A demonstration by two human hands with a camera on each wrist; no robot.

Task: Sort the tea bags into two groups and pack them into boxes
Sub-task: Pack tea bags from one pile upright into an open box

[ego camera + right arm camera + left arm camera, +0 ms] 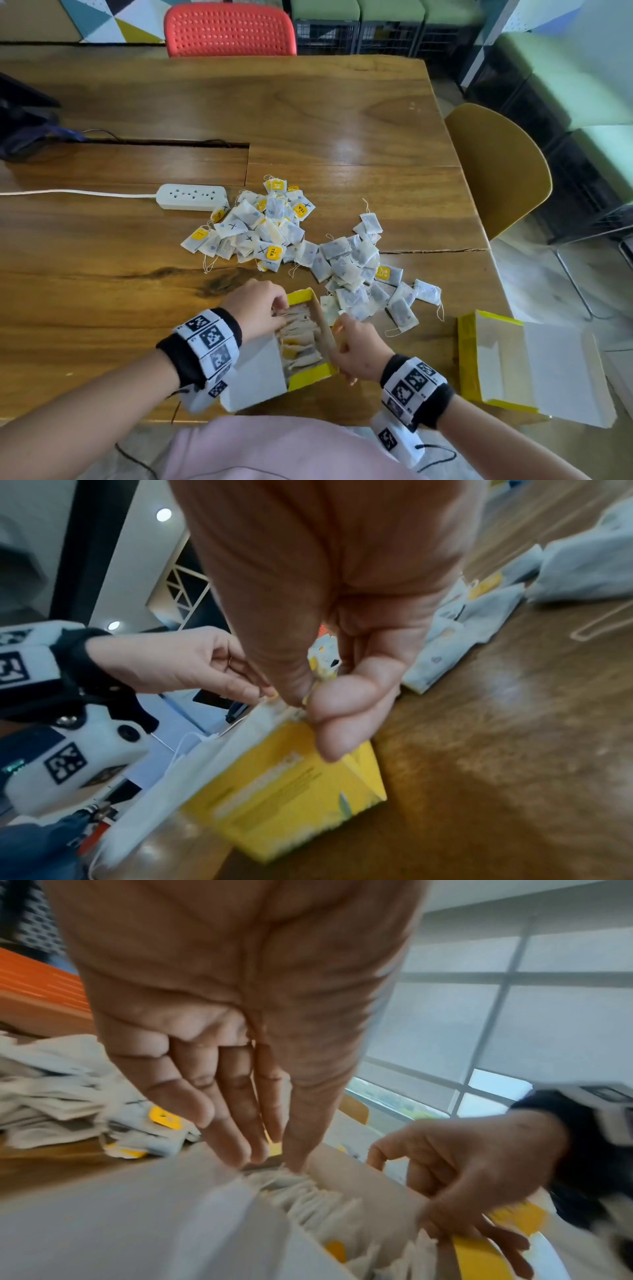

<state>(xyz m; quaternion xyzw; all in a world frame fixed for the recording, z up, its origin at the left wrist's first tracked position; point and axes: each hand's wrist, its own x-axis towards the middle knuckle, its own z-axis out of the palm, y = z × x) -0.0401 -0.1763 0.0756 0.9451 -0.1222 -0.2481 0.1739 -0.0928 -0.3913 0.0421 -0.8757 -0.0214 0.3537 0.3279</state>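
Left hand (255, 310) reaching into open yellow tea box (310, 375), straight fingers (240, 1123) pressing packed tea bags (299, 337) inside. Right hand (359, 349) gripping box's right wall. Loose tea bags (352, 267) lying beyond right hand; second box (493, 359) sitting right of it.

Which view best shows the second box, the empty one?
Head view: the empty box lies open at the table's right edge, whole and unobstructed. Neither wrist view shows it; both show only the box being filled.
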